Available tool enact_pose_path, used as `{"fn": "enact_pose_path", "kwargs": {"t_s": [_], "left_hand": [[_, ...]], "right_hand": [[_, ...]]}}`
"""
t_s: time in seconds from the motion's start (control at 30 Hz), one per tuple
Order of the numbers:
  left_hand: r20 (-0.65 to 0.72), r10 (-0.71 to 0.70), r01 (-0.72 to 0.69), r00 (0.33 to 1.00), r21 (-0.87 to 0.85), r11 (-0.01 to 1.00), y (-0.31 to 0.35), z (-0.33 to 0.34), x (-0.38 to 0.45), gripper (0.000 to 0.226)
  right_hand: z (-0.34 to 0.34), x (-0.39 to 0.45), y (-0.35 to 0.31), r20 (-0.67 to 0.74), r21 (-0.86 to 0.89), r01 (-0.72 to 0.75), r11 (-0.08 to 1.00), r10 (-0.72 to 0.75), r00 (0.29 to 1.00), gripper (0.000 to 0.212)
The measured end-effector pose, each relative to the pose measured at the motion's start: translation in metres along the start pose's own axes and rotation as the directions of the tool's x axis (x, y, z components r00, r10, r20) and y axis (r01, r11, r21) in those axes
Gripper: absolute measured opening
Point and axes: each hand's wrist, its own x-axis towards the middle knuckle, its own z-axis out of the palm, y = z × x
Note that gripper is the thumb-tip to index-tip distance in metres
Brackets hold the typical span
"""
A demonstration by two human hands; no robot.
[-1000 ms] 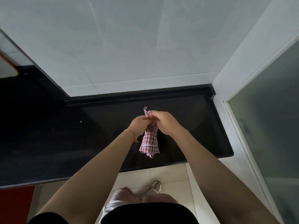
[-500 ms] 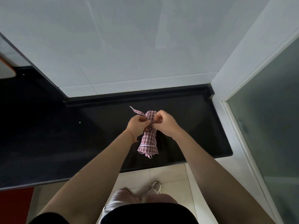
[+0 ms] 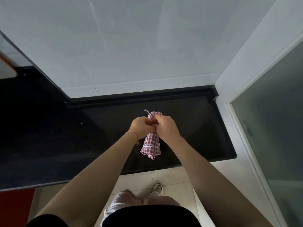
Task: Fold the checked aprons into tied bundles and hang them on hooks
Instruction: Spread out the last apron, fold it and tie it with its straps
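Your left hand (image 3: 142,127) and right hand (image 3: 165,127), both pinched shut on the far end of the rolled pink-and-white checked cotton apron bundle (image 3: 151,145), hold it above the glossy black stone counter (image 3: 188,128), long axis running back toward you, both hands equally near.

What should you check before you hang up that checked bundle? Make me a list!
1. Apron rolled into a bundle: ok.
2. Left hand and right hand both gripping it: ok.
3. White string wrapped round the lower part: ok.
4. Knot at the top pulled tight: cannot tell, the fingers hide it.
5. Bundle over the black counter: ok.
6. Hook to hang it on: cannot tell, none in view.
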Motion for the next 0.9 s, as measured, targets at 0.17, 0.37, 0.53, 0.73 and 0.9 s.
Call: {"fn": "enact_pose_path", "kwargs": {"t_s": [0.17, 0.37, 0.53, 0.73, 0.9], "left_hand": [[-0.071, 0.013, 0.000, 0.997, 0.172, 0.985, -0.001, 0.009, 0.003, 0.010], [-0.080, 0.134, -0.107, 0.988, 0.280, 0.954, -0.009, 0.004, 0.000, 0.007], [-0.082, 0.208, -0.177, 0.975, 0.281, 0.943, -0.018, 0.004, -0.005, 0.007], [-0.349, 0.177, -0.123, 0.920, 0.172, 0.977, -0.018, 0.008, -0.012, 0.018], [-0.291, 0.313, -0.258, 0.904, 0.212, 0.942, -0.019, 0.004, -0.011, 0.015]], "right_hand": [[-0.010, 0.007, -0.007, 0.123, -0.090, 0.024, 0.996, -0.012, 0.992, 0.035], [-0.011, 0.005, 0.002, 0.243, -0.032, -0.046, 0.998, 0.052, 0.969, 0.035], [-0.020, 0.004, 0.017, 0.495, 0.483, -0.387, 0.785, 0.120, 0.860, 0.020], [-0.011, 0.005, 0.021, 0.552, 0.786, -0.560, 0.262, 0.111, 0.827, 0.011], [-0.002, 0.012, 0.021, 0.549, 0.805, -0.569, 0.165, 0.156, 0.821, 0.014]]}}
